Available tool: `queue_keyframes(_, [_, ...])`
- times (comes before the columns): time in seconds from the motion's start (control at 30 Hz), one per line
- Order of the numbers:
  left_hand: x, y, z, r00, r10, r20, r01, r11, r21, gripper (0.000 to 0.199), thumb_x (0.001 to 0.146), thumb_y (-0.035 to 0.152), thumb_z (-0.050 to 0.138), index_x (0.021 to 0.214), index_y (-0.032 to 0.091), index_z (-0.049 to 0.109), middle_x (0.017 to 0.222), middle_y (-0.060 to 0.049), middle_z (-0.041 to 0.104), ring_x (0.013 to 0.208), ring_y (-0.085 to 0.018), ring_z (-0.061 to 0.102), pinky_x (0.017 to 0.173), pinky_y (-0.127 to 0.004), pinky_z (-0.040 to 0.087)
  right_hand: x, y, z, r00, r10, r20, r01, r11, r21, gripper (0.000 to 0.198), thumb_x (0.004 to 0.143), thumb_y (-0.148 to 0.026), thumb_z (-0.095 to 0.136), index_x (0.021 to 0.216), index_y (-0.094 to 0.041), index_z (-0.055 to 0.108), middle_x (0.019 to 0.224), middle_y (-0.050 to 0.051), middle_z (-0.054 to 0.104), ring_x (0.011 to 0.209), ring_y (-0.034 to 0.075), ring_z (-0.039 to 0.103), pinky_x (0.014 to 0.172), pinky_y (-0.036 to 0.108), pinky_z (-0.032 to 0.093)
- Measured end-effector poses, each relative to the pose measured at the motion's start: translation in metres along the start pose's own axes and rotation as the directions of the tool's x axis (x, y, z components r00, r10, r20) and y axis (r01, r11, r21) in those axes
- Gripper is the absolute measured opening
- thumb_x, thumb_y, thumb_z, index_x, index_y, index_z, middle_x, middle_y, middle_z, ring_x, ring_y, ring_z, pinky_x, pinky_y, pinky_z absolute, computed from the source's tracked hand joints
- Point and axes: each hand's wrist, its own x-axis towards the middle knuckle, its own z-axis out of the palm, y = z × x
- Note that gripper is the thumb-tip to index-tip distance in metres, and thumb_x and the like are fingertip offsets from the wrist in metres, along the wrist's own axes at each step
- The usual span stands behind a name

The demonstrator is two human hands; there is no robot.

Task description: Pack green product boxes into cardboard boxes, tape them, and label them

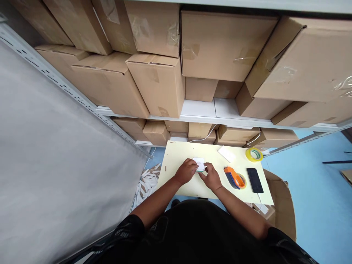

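Observation:
On the cream table [176, 150] in front of me lies a small white square item [198, 161] with faint markings on top and a green strip along its near edge; I cannot make out its exact kind. My left hand [187, 171] grips its left edge, with fingers closed. From the other side, my right hand [212, 177] pinches its right edge between thumb and fingers. The fingers hide both side edges of the item. To the right of my right hand lies an orange and dark blue tape dispenser [233, 177] carrying a tape roll.
A white flat box [227, 154], a yellow tape roll [254, 154] and a black phone [255, 180] with a white cable are on the table's right side. Shelves of cardboard boxes [156, 82] stand behind it. White scraps [147, 185] lie on the floor at left.

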Motion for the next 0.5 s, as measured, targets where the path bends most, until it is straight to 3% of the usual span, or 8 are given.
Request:
queue_keyframes(0.1, [0.0003,-0.0006,-0.0029,0.999,0.054,-0.004,-0.054,0.998,0.017,0.019,0.096,0.022,0.064,0.110,0.019,0.076,0.110,-0.009,0.071,0.108,-0.026,0.058,0.097,-0.045,0.055,0.0002,-0.0005,-0.0018,0.999,-0.039,-0.004,0.039,0.999,0.002,0.039,0.091,-0.042,0.064,0.124,-0.022,0.053,0.115,0.011,0.066,0.088,0.024,0.071,0.078,0.041,0.061])
queue_keyframes(0.2, [0.0025,-0.0009,-0.0074,0.998,0.066,-0.009,-0.065,0.998,0.019,0.023,0.094,0.022,0.067,0.116,0.019,0.074,0.113,-0.009,0.071,0.110,-0.026,0.058,0.099,-0.044,0.055,0.0025,-0.0022,-0.0049,1.000,0.004,0.007,-0.004,1.000,-0.002,0.038,0.092,-0.043,0.065,0.122,-0.023,0.055,0.106,0.008,0.069,0.086,0.024,0.071,0.077,0.040,0.061])
queue_keyframes(0.33, [0.0048,-0.0021,-0.0082,0.997,0.071,0.015,-0.071,0.997,0.031,0.020,0.096,0.019,0.064,0.111,0.020,0.076,0.110,-0.009,0.072,0.109,-0.026,0.059,0.098,-0.044,0.055,0.0053,-0.0041,-0.0081,0.999,0.044,0.023,-0.044,0.999,-0.002,0.037,0.093,-0.041,0.063,0.124,-0.023,0.054,0.106,0.007,0.070,0.084,0.023,0.072,0.076,0.039,0.060])
queue_keyframes(0.5, [0.0008,-0.0032,-0.0026,0.996,0.088,0.024,-0.089,0.995,0.040,0.020,0.096,0.019,0.063,0.110,0.019,0.077,0.114,-0.010,0.072,0.113,-0.027,0.059,0.100,-0.046,0.055,0.0028,-0.0030,-0.0100,0.999,0.008,0.041,-0.008,1.000,0.005,0.039,0.093,-0.042,0.064,0.125,-0.023,0.053,0.110,0.009,0.069,0.086,0.023,0.072,0.077,0.039,0.060])
